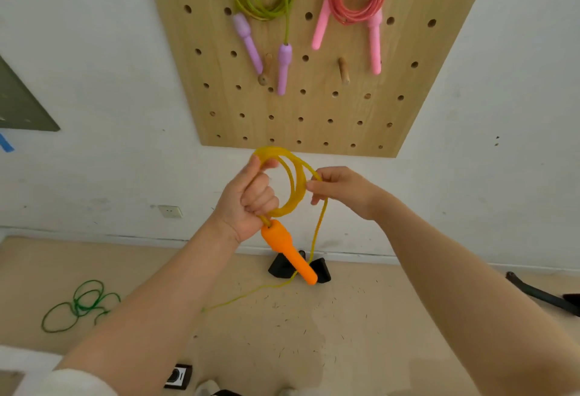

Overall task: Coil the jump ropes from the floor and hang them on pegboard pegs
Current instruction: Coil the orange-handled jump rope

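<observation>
At the centre, the left hand (pixel 248 204) grips several loops of the yellow jump rope (pixel 290 185) with its orange handle (pixel 288 251) hanging toward 5 o'clock, while the right hand (pixel 342 190) pinches the rope at 3 o'clock, below the wooden pegboard (pixel 314 107) at 12 o'clock.

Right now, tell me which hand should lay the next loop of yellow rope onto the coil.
The right hand. It pinches the free yellow rope that trails to the floor, beside the coil, while the left hand grips the loops above the orange handle.
</observation>
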The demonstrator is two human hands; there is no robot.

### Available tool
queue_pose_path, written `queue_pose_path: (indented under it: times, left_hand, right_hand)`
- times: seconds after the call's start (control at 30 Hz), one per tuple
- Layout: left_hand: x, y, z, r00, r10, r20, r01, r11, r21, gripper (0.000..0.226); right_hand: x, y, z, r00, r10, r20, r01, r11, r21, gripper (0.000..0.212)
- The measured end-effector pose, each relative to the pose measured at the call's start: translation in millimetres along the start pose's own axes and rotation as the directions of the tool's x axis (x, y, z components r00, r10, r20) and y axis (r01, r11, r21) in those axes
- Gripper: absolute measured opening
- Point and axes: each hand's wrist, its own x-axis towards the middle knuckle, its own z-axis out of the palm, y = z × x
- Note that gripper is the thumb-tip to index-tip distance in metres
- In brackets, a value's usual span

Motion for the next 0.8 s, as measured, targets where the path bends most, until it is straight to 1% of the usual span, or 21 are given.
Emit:
queue_pose_path:
  times: [0.07,0.1,0.13,0.17,0.2,0.23,0.27,0.3,0.37,0.4,0.43,0.47,0.5,0.53,0.57,0.6,0.63,0.67,0.7,0.73,0.8]
  left_hand:
    - [0.8,11.9,-2.5,0.997,0.082,0.007,-0.080,0.990,-0.116,0.031]
    - [1.9,17.3,-3.1,0.995,0.097,0.013,-0.094,0.987,-0.130,0.031]
    - [2.7,20.7,-3.0,0.996,0.093,0.012,-0.092,0.991,-0.102,0.033]
    - [3.7,21.2,-2.7,0.997,0.076,0.003,-0.076,0.996,-0.044,0.035]
    - [4.3,18.9,-1.8,0.999,0.049,-0.009,-0.048,0.999,0.022,0.038]
    - [4.8,14.2,-0.4,1.000,0.017,-0.022,-0.015,0.996,0.082,0.040]
    - [5.6,8.5,1.2,0.999,-0.013,-0.031,0.017,0.991,0.131,0.042]
    - [6.4,2.6,3.0,0.999,-0.037,-0.037,0.043,0.984,0.171,0.044]
    - [9.7,-8.2,8.1,0.996,-0.054,-0.068,0.068,0.972,0.226,0.042]
    - [11.6,-12.0,11.7,0.994,-0.042,-0.099,0.064,0.970,0.234,0.037]
    - [13.5,-14.9,15.7,0.991,-0.015,-0.133,0.045,0.973,0.226,0.030]
    - [15.8,-16.4,20.0,0.986,0.018,-0.164,0.015,0.980,0.197,0.023]
    - [18.4,-17.2,24.0,0.981,0.039,-0.192,-0.011,0.989,0.146,0.022]
    - [20.6,-16.9,27.6,0.976,0.039,-0.216,-0.021,0.996,0.082,0.025]
    - [22.7,-15.8,30.5,0.971,0.026,-0.238,-0.023,1.000,0.019,0.028]
    - [24.7,-14.0,32.2,0.965,0.016,-0.262,-0.025,0.999,-0.031,0.030]
    - [26.1,-12.2,32.7,0.957,0.016,-0.289,-0.035,0.998,-0.058,0.031]
    - [27.1,-11.1,32.5,0.948,0.028,-0.318,-0.050,0.997,-0.061,0.031]
    - [27.6,-10.4,30.7,0.936,0.045,-0.350,-0.065,0.997,-0.046,0.030]
    - [27.4,-10.0,28.7,0.924,0.058,-0.378,-0.072,0.997,-0.024,0.029]
    - [26.1,-11.2,23.4,0.908,0.063,-0.414,-0.058,0.998,0.027,0.025]
  right_hand:
    - [-7.2,18.6,-8.1,0.983,0.139,0.119,-0.139,0.990,-0.003,0.019]
    - [-10.7,29.9,-13.0,0.974,0.208,0.090,-0.210,0.978,0.004,0.022]
    - [-13.8,38.6,-17.7,0.966,0.256,-0.033,-0.255,0.967,0.021,0.026]
    - [-15.1,42.8,-22.1,0.930,0.291,-0.224,-0.280,0.957,0.079,0.031]
    - [-15.1,41.0,-25.4,0.855,0.317,-0.411,-0.250,0.945,0.209,0.035]
    - [-14.1,33.6,-27.7,0.766,0.365,-0.529,-0.160,0.905,0.394,0.037]
    - [-12.7,20.9,-30.0,0.712,0.421,-0.562,-0.026,0.816,0.577,0.041]
    - [-10.7,5.5,-32.1,0.705,0.451,-0.547,0.107,0.695,0.711,0.048]
    - [-10.2,-27.7,-39.6,0.742,0.411,-0.529,0.284,0.522,0.804,0.062]
    - [-11.0,-41.2,-42.7,0.740,0.389,-0.549,0.341,0.487,0.804,0.065]
    - [-12.2,-50.8,-45.1,0.721,0.371,-0.585,0.378,0.497,0.781,0.065]
    - [-13.2,-55.8,-45.7,0.680,0.351,-0.644,0.376,0.587,0.717,0.062]
    - [-14.0,-56.0,-45.3,0.635,0.311,-0.707,0.288,0.755,0.590,0.057]
    - [-14.7,-50.1,-44.2,0.610,0.247,-0.753,0.087,0.923,0.374,0.050]
    - [-14.9,-38.4,-42.8,0.627,0.181,-0.757,-0.176,0.980,0.088,0.045]
    - [-14.5,-21.9,-41.2,0.689,0.166,-0.706,-0.406,0.895,-0.186,0.044]
    - [-14.4,-4.9,-40.4,0.750,0.227,-0.621,-0.548,0.738,-0.393,0.044]
    - [-17.0,7.2,-37.1,0.789,0.311,-0.531,-0.599,0.580,-0.552,0.045]
    - [-19.9,14.6,-33.1,0.813,0.378,-0.443,-0.580,0.462,-0.671,0.044]
    - [-23.9,14.9,-27.4,0.835,0.421,-0.354,-0.523,0.409,-0.748,0.044]
    - [-30.8,8.5,-14.6,0.891,0.424,-0.161,-0.366,0.463,-0.808,0.044]
